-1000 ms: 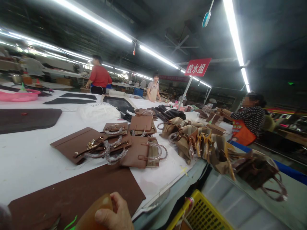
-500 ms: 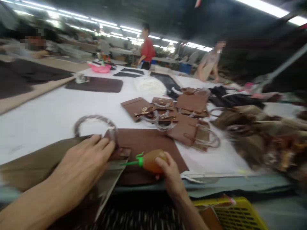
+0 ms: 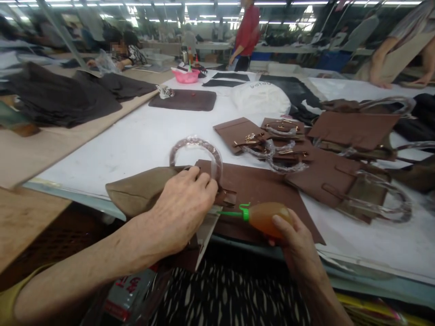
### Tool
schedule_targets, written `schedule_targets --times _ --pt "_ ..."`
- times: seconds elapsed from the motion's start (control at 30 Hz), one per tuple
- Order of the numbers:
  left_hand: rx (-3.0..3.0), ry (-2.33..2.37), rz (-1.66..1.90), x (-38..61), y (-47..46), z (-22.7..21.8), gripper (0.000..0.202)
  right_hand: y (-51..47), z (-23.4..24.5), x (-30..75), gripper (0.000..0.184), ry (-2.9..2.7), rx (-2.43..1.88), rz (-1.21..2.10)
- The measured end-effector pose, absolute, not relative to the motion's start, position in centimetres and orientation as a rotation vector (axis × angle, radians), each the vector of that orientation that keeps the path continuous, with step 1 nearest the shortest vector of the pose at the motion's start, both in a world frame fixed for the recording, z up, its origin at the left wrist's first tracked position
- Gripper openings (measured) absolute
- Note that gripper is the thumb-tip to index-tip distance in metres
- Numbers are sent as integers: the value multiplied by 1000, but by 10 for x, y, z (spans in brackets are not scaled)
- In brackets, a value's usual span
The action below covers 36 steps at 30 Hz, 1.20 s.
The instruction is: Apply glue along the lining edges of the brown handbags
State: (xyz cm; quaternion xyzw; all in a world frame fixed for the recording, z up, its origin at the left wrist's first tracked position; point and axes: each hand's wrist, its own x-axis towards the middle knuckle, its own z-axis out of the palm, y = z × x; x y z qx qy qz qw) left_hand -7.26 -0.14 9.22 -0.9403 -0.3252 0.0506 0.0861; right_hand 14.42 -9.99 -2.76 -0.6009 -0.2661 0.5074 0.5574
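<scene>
My left hand (image 3: 185,206) lies over an unfinished brown handbag piece (image 3: 139,188) at the table's front edge, its fingers curled down over the piece beside a plastic-wrapped handle loop (image 3: 195,144); the fingertips are partly hidden. In my right hand (image 3: 301,235) is a squeeze bottle (image 3: 268,218) of amber liquid, held on its side with the thumb on top. Its thin green nozzle points left, the tip close to the edge of the piece beneath my left hand. A flat brown leather panel (image 3: 261,188) lies underneath, behind the bottle.
Several brown bag parts with wrapped handles (image 3: 340,176) are heaped at the right. Farther back are a white cloth bundle (image 3: 260,99), a dark brown panel (image 3: 183,99) and a pink basket (image 3: 186,76). Dark material (image 3: 64,97) covers the left table. Other people stand or sit behind.
The view has swung left and steadied, so the scene sits farther right in the picture. Both hands keep their grip, and the nozzle remains near the edge of the handbag piece.
</scene>
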Motion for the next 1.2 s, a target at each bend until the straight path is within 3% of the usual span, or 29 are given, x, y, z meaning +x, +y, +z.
schedule_targets --times 0.6,1.2 --pt "-2821 -966 118 -72 -8 90 10 -111 -27 147 39 -733 -1621 1125" --pt "-2808 -987 149 -73 -12 88 8 -112 -16 144 39 -761 -1547 1218"
